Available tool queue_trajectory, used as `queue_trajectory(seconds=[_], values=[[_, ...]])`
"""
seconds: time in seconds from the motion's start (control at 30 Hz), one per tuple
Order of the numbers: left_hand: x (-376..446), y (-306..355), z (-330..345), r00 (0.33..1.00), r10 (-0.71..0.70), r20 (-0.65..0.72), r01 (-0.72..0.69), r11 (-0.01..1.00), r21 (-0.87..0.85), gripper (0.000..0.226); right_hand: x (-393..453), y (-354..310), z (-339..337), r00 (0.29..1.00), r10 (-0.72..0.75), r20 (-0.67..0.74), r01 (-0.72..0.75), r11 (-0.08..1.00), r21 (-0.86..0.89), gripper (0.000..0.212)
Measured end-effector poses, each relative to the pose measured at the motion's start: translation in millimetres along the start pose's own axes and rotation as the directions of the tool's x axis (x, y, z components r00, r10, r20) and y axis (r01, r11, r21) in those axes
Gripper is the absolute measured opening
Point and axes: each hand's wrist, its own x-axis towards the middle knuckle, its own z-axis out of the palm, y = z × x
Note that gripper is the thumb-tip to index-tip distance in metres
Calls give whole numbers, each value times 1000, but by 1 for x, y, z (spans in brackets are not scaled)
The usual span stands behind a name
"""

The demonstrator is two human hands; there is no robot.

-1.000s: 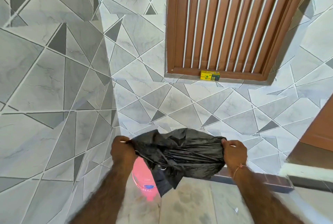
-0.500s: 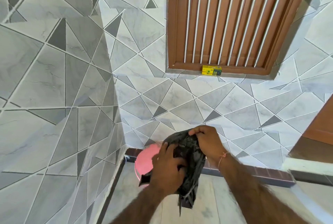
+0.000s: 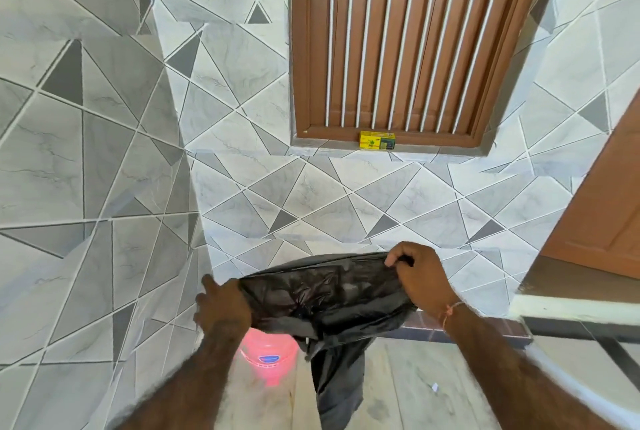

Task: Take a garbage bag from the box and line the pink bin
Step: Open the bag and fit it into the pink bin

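A black garbage bag (image 3: 325,294) is hanging in the air between both hands, directly above and in front of the pink bin (image 3: 268,358), with its crumpled lower end trailing down beside the bin toward the floor (image 3: 415,395). The left hand (image 3: 221,308) is clutching one side of the bag's mouth in closed fingers; the right hand (image 3: 420,277) is pinching the opposite edge between thumb and fingertips. The bag is already out of its box, and its mouth is being pulled wide. Judged from this, lowering it into the bin and folding the rim over remain undone. The bin is bearing a small blue oval label, too blurred to read. A yellow box (image 3: 377,140) is sitting on the window ledge (image 3: 329,145), well apart; its print is illegible.
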Motion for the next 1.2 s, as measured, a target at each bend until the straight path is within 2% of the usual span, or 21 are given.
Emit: queue_trajectory(seconds=[0.07,0.1,0.17,0.2,0.23,0.33,0.4,0.43,0.5,0.57,0.63,0.7,0.73,0.8,0.87,0.93,1.0,1.07,1.13,1.2], values=[[12,-9,2,981,174,85,-180,982,60,25,3,24,-8,996,-79,49,89,958,-272,32],[13,-11,1,963,235,133,-248,964,91,24,2,32,-10,991,-60,117,108,876,-470,24],[8,-8,-4,940,260,219,-297,942,155,24,-3,47,-10,962,98,257,165,544,-823,22],[6,-9,-5,927,270,259,-325,925,199,25,-5,56,-8,941,181,286,189,420,-888,24],[5,-10,-5,908,305,289,-377,894,241,26,-9,61,-7,922,256,292,187,365,-912,27],[5,-12,-3,867,406,289,-466,866,180,24,-13,73,-2,893,362,269,78,463,-883,34],[4,-7,-6,822,513,247,-523,852,-27,15,-10,78,2,878,400,262,21,515,-857,38],[3,-3,-9,786,572,235,-559,820,-126,13,-8,78,4,878,404,256,3,531,-848,39],[0,5,-17,681,700,214,-650,713,-264,32,-4,81,5,892,384,236,-13,546,-838,41],[-4,11,-28,616,739,273,-695,673,-255,35,0,83,5,913,347,216,0,528,-849,38],[-4,15,-34,591,725,353,-763,645,-46,24,3,83,2,923,326,205,21,487,-873,34],[3,13,-35,654,630,419,-745,632,212,18,2,83,1,927,321,193,27,455,-890,35],[8,8,-32,699,581,417,-706,654,272,20,1,84,1,931,316,181,20,452,-892,35],[11,4,-30,806,490,332,-572,789,224,22,0,84,4,945,289,150,-5,473,-881,34],[8,10,-30,906,370,205,-394,915,92,23,-1,79,9,954,274,121,-37,507,-861,32],[0,23,-29,972,204,112,-201,979,-39,26,-2,72,16,958,266,103,-60,538,-841,35],[-10,34,-31,998,24,56,-17,993,-116,32,-5,69,24,967,234,102,-45,550,-834,34],[-18,40,-34,997,-79,4,79,986,-147,43,-9,67,28,974,192,117,-2,529,-849,27],[-22,37,-32,998,-56,-40,45,975,-218,39,-12,68,29,975,174,139,34,498,-867,27],[-20,27,-26,992,97,-84,-115,966,-231,22,-14,69,27,974,180,137,35,476,-879,27]])
